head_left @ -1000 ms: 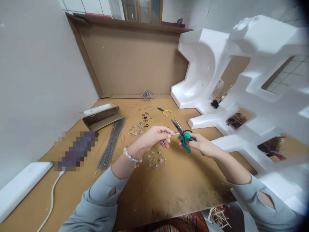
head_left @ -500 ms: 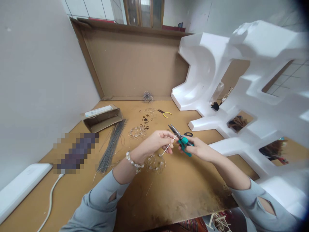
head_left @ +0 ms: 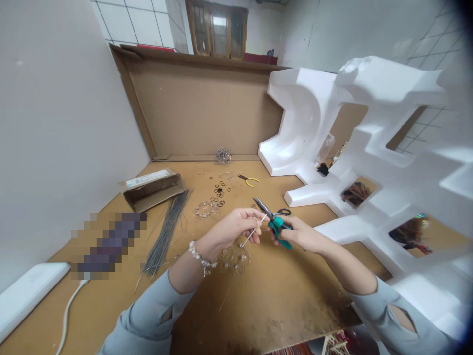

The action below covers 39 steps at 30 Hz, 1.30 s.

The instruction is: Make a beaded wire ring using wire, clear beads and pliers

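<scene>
Lying on the brown tabletop (head_left: pixel 284 296): dark rings (head_left: pixel 220 190) and yellow-handled pliers (head_left: pixel 244 178) beyond the left hand (head_left: pixel 238 227), grey wires (head_left: pixel 167 233) left of it.

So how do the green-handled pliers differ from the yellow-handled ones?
The green-handled pliers are up in the right hand, while the yellow-handled pliers lie on the table. The green-handled pliers look bulkier in this view, with some black on the grips; the yellow-handled pliers look slimmer, with plain yellow grips. Both have dark jaws pointing up and left in the picture.
</scene>
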Each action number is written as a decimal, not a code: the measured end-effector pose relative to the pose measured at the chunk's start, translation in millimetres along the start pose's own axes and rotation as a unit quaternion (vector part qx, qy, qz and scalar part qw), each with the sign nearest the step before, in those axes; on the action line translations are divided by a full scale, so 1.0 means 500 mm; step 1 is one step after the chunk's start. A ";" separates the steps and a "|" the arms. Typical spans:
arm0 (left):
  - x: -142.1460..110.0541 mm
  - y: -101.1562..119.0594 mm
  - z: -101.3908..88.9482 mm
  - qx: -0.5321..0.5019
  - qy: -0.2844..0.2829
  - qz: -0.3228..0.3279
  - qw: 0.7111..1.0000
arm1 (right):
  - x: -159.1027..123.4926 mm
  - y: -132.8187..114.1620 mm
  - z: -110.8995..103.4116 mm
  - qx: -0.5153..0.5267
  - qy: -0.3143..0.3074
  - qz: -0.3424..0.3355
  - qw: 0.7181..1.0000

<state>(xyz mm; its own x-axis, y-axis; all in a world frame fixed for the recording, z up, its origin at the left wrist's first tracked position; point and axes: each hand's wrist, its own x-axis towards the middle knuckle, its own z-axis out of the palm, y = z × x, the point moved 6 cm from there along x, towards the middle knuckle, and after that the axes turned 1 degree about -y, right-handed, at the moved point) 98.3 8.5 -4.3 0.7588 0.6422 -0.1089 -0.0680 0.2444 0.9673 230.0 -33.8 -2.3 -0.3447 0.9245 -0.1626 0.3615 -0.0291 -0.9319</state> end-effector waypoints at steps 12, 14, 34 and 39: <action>-0.004 0.006 -0.004 0.041 0.012 0.003 0.999 | -0.004 -0.012 -0.011 -0.145 0.066 -0.038 0.986; -0.003 0.007 -0.005 0.047 0.007 0.007 0.999 | -0.004 -0.015 -0.012 -0.158 0.072 -0.043 0.984; 0.027 -0.016 -0.031 0.091 0.009 0.001 0.996 | 0.027 0.034 -0.004 -0.189 0.144 0.021 0.971; 0.029 -0.030 -0.041 0.071 -0.029 -0.022 0.997 | 0.050 0.087 -0.035 -0.269 0.152 0.131 0.942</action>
<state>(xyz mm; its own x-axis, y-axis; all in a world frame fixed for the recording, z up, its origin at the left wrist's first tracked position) 97.0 28.9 -25.2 0.7949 0.5896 -0.1432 0.0560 0.1636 0.9849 252.1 -5.4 -41.4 0.0513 0.9808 -0.1879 0.8146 -0.1500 -0.5603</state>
